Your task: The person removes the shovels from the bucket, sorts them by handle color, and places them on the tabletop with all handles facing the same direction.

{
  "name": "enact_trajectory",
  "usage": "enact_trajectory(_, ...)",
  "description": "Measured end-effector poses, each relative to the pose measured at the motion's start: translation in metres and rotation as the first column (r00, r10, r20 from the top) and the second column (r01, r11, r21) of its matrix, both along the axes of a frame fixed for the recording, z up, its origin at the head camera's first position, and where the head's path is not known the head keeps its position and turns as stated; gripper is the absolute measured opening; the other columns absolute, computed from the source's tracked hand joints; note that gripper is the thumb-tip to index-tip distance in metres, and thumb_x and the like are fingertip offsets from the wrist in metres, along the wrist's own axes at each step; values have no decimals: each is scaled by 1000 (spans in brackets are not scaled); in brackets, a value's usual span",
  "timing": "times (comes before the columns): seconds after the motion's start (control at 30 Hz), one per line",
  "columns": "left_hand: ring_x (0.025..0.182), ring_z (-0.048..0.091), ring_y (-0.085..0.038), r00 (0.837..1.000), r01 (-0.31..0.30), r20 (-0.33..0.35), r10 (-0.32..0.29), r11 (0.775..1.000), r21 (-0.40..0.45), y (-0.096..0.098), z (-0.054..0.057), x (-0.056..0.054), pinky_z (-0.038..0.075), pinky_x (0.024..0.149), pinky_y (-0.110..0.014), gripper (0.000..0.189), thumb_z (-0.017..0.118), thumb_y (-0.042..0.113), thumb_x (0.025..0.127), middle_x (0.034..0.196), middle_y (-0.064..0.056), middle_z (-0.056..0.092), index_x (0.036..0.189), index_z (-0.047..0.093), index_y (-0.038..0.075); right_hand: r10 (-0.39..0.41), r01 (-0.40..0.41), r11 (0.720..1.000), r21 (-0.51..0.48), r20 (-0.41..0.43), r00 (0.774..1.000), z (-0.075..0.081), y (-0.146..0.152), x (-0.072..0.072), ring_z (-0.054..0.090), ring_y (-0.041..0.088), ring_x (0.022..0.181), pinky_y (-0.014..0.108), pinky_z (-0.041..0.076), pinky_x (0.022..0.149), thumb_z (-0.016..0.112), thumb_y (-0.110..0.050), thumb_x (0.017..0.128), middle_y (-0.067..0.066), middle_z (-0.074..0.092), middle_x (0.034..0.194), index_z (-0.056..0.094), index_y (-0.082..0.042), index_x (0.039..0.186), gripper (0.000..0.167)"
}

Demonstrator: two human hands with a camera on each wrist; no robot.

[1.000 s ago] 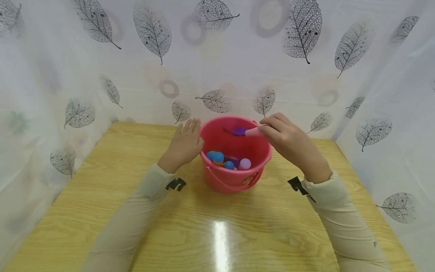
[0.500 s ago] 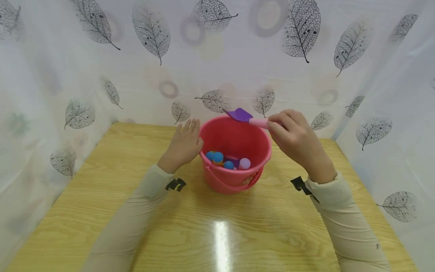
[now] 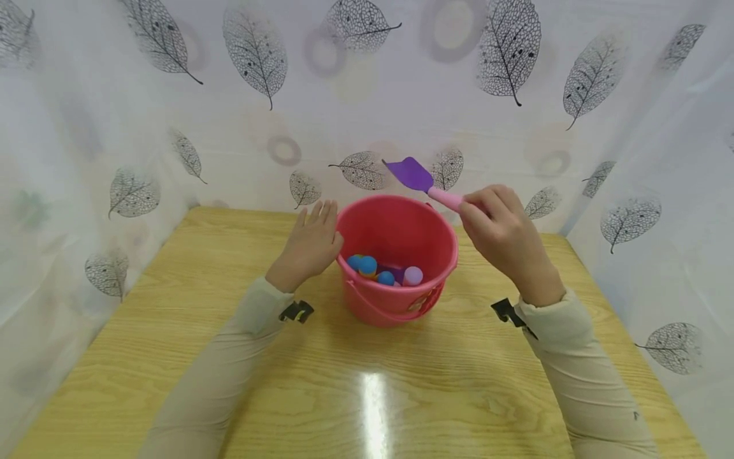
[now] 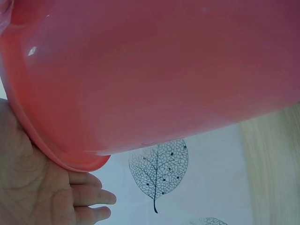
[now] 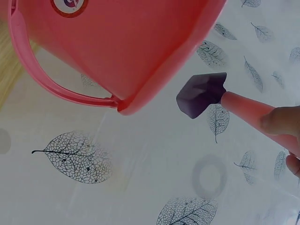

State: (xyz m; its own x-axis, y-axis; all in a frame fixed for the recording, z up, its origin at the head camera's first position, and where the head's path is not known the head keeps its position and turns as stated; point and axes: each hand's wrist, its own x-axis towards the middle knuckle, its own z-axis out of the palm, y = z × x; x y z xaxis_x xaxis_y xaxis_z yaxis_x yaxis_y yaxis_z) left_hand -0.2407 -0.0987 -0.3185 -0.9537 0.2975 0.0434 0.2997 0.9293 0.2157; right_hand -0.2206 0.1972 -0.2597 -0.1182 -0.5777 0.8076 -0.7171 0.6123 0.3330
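Note:
A pink-red bucket (image 3: 395, 217) stands on the wooden table, its handle (image 3: 378, 310) hanging down at the front. Inside lie several small toys, among them a blue ball (image 3: 367, 265), a lilac round-topped piece (image 3: 413, 276) and something purple beneath. My left hand (image 3: 309, 245) rests with straight fingers against the left side of the bucket's rim; the left wrist view shows its palm at the rim. My right hand (image 3: 504, 236) grips the pink handle of a toy shovel (image 3: 411, 174), holding its purple blade above the bucket's far rim. In the right wrist view the shovel (image 5: 201, 93) is apart from the bucket.
The wooden tabletop (image 3: 309, 395) spreads around the bucket and toward the front. A pale curtain (image 3: 367, 95) printed with dark leaves surrounds the table at the back and both sides. A black clip (image 3: 296, 312) sits at the left cuff, another clip (image 3: 509, 312) at the right.
My right hand has lifted the toy shovel up out of the bucket and slightly to the right, its blade now tilted upward. The left hand and bucket have stayed in place.

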Motion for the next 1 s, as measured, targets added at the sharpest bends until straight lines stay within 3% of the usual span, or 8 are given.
enact_trajectory(0.3,147,9,-34,1000,2,0,-2,1000,0,0,-2,0,3,120,-50,61,26,28,99,157,-17,14,149,10,-2,-87,87,994,-66,6,996,-13,11,-10,50,35,78,45,44,67,62,10,79,18,59,83,62,3,86,10)
enact_trajectory(0.53,147,9,-34,1000,1,7,-1,1000,2,1,-1,1,4,120,-50,61,27,27,99,157,-17,14,149,10,-2,-153,149,986,-72,-53,987,-21,22,-18,50,37,76,48,41,66,62,11,77,19,58,80,60,5,82,8)
enact_trajectory(1.0,147,7,-34,1000,-9,17,8,1000,14,0,-2,-2,1,120,-50,62,27,28,99,158,-16,11,149,9,-2,-208,208,975,-82,7,978,-39,56,-29,49,40,75,52,39,67,59,14,74,21,54,79,55,7,78,9)
